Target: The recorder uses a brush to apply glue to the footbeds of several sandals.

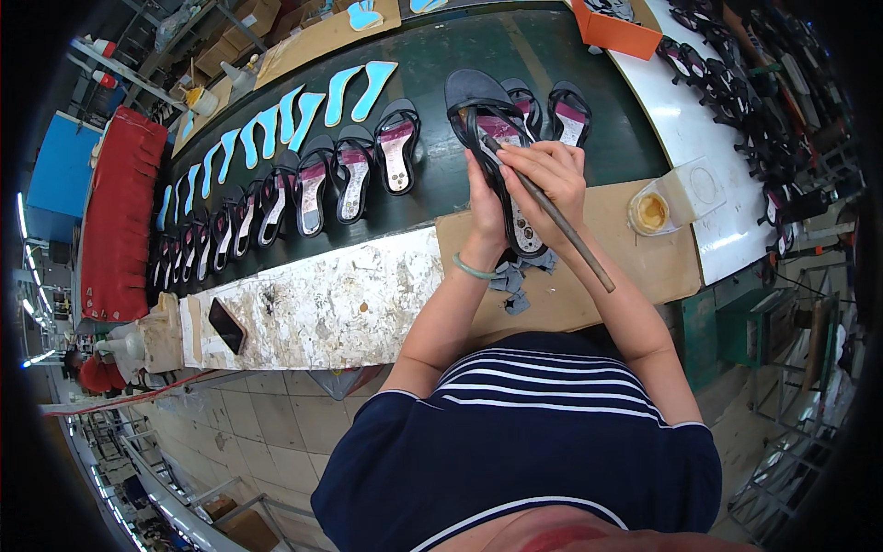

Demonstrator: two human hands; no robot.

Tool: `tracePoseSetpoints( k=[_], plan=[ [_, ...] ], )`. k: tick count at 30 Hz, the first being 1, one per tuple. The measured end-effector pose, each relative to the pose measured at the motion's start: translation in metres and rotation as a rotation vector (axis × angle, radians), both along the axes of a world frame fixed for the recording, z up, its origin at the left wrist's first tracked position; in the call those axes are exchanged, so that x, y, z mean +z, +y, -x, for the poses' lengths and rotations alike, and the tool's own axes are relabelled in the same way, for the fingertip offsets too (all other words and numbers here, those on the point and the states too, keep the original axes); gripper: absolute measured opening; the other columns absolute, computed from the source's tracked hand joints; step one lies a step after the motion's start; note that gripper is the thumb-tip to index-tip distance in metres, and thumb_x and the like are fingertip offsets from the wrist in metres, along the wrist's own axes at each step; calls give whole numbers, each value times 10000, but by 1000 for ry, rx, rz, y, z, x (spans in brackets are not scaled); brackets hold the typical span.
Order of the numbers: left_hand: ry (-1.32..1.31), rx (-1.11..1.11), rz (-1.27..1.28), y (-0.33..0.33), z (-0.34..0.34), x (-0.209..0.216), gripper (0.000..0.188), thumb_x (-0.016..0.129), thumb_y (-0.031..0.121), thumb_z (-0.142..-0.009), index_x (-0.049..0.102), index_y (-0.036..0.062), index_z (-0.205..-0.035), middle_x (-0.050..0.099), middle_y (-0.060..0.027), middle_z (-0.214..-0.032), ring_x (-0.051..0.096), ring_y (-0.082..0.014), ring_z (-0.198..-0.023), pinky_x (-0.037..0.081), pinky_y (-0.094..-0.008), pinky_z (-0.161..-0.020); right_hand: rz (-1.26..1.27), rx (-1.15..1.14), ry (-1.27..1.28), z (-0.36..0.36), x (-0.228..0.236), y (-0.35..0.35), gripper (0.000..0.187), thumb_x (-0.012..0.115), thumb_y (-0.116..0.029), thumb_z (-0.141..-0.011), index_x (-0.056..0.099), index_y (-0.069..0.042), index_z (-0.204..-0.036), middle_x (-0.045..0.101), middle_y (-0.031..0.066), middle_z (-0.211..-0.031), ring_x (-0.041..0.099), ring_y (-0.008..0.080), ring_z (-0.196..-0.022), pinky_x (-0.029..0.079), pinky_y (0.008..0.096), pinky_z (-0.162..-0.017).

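head view: left hand has a grip on the side of a black sandal just right of upper center, toe up the frame, and the right hand is curled around a long brownish stick, its tip at the straps. pretty neat row of sandals stretches off to the left, light blue insole pieces above them. tub of yellowish stuff sits center right on the cardboard, grey scraps just below the sandal.

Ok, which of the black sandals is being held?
The black sandal in the left hand, beneath the brown stick gripped by the right hand; the other sandals in view are not held.
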State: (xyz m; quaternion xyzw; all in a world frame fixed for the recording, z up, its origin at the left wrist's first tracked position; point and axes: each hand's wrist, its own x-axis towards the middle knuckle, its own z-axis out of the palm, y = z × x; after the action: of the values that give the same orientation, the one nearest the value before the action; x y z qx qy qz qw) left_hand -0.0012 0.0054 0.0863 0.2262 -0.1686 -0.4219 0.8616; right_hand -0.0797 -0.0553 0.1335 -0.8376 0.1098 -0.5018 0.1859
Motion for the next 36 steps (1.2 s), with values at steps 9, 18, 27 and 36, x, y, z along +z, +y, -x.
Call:
tracePoseSetpoints(
  k=[9,18,27,36],
  plan=[
    [-33,-18,-68,1,-1,5,563,209,512,-1048,523,98,-1265,610,-49,-1144,607,-152,-1030,507,-296,-890,-57,101,51,1,10,-21,194,733,-100,-759,753,-89,-952,737,12,-965,606,161,-857,340,324,-829],
    [-26,-123,-33,1,-2,4,598,192,529,-1040,495,85,-1303,607,-54,-1129,614,-156,-992,524,-315,-837,-110,221,208,14,44,-46,156,740,-99,-756,762,-118,-909,736,-17,-905,617,127,-871,326,314,-846],
    [-12,-65,-112,0,0,11,666,207,612,-1010,558,87,-1222,644,-29,-1023,631,-129,-872,535,-275,-734,-149,270,249,29,51,-47,111,727,-91,-749,757,-101,-856,734,13,-851,635,147,-822,359,306,-809],
    [-101,2,43,1,-8,2,515,200,450,-1066,506,108,-1301,600,-53,-1202,575,-155,-1094,454,-314,-966,58,-3,1,15,19,-5,201,750,-86,-755,743,-67,-955,736,30,-981,608,170,-850,336,338,-845]
  ],
)
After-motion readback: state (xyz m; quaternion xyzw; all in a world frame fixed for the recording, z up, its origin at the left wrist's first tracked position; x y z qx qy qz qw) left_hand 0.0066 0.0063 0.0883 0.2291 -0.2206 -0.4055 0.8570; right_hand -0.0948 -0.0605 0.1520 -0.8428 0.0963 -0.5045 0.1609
